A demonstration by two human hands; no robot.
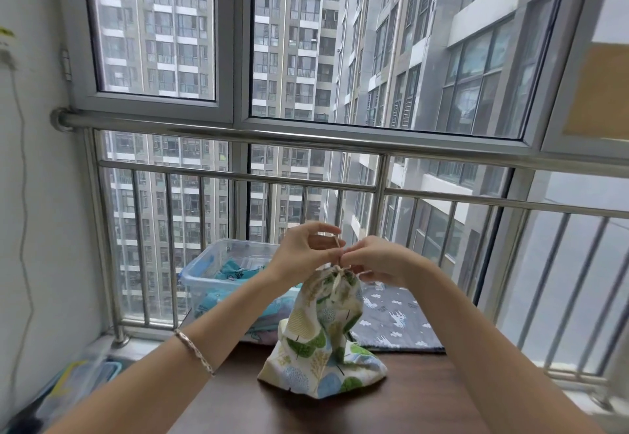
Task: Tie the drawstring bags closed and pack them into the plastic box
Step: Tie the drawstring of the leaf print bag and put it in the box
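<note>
A cream drawstring bag with green and blue tree prints stands upright on the dark wooden table, its neck gathered shut. Just above the neck, my left hand and my right hand each pinch a strand of its beige drawstring. Behind and to the left sits the clear plastic box, which holds blue patterned bags.
A grey cloth with white animal and cloud prints lies at the table's far right. A steel railing and window stand close behind. Clear bins sit on the floor at the left, by the white wall.
</note>
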